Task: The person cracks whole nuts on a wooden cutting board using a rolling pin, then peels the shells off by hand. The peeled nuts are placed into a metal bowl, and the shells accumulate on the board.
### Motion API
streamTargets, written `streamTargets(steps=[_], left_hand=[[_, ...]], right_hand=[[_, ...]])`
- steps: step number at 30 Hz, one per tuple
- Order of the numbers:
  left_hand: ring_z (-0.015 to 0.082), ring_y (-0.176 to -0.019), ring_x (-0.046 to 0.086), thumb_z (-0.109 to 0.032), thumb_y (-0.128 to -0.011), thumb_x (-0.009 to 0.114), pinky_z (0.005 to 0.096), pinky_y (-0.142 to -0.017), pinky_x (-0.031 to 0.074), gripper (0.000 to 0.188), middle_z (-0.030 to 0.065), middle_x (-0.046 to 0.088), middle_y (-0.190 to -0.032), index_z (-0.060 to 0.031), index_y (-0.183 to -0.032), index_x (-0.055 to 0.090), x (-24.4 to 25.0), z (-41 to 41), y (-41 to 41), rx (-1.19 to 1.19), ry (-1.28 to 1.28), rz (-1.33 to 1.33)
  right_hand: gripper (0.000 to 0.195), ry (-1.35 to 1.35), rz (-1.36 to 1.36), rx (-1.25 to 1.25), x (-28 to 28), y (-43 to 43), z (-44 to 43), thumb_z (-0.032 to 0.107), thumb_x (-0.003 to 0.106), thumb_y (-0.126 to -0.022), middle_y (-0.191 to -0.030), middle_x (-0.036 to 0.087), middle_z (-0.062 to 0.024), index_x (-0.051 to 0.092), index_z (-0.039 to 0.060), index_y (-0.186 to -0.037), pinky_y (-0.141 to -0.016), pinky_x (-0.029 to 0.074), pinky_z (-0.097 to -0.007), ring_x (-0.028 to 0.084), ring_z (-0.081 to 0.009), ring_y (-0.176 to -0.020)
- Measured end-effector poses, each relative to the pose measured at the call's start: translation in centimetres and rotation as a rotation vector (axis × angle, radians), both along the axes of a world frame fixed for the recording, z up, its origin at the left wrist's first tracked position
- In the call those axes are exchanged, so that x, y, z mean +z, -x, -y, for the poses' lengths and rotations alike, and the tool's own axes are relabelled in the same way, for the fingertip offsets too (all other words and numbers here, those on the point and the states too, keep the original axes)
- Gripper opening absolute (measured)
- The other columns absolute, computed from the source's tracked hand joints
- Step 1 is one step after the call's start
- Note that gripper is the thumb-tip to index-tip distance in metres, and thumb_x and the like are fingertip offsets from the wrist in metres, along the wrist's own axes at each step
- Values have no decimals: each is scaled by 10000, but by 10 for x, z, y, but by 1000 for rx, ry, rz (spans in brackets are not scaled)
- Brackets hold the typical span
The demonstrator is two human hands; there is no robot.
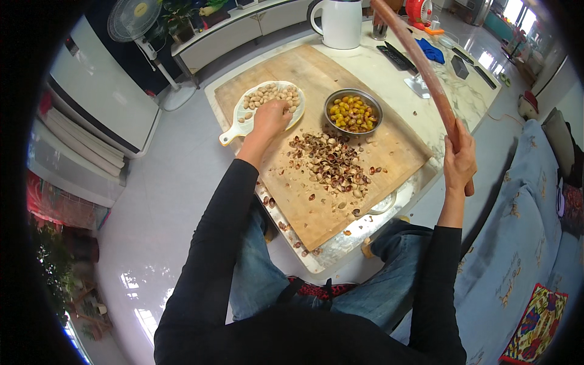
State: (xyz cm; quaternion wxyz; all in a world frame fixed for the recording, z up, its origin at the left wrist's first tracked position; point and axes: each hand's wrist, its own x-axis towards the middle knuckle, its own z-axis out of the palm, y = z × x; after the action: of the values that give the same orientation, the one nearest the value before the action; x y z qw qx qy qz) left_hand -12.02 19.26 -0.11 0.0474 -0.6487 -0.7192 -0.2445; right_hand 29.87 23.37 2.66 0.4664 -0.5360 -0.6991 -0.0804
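My left hand (273, 116) reaches over a white leaf-shaped dish (235, 130) with a handle, its fingers curled down among pale whole nuts (269, 92), which look like ginkgo nuts. Whether a nut is between the fingertips cannot be made out. My right hand (460, 157) grips a long reddish-brown wooden stick (424, 73) near its lower end, raised at the table's right side. A round metal bowl (379, 102) holds yellow shelled kernels (351, 113). Between the dish, the bowl and me, cracked shells (335, 159) lie heaped on a wooden board (292, 219).
The board rests on a marble-patterned table (470, 98). Farther back stand a white jug (341, 23), a remote control (393, 57) and a blue cloth (429, 50). A covered sofa (515, 219) is to my right, and a standing fan (157, 59) at the far left.
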Motion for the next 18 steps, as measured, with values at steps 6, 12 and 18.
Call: streamTargets(steps=[6,12,18], left_hand=[[323,-811,630,-132,-763,608,413,-718,494,146,150,658,-866,-54,-870,668,4,-1,-2,52,9,64],[295,-797,632,-111,-776,632,378,-698,498,130,124,664,-856,-50,-888,658,16,89,-51,-133,-190,257],[270,-822,610,-85,-751,662,364,-724,484,128,88,657,-833,-57,-877,659,-10,146,-60,-158,-227,187]], right_hand=[[459,94,-12,5,1,11,0,136,650,-808,-994,593,-31,564,280,-1235,-758,497,-340,609,-245,-895],[458,96,-110,149,20,24,20,120,636,-827,-1084,612,-30,557,253,-1258,-836,477,-307,602,-226,-981],[437,297,-351,550,46,18,76,0,551,-890,-1288,535,-91,479,31,-1320,-959,393,-267,511,-145,-1146]])
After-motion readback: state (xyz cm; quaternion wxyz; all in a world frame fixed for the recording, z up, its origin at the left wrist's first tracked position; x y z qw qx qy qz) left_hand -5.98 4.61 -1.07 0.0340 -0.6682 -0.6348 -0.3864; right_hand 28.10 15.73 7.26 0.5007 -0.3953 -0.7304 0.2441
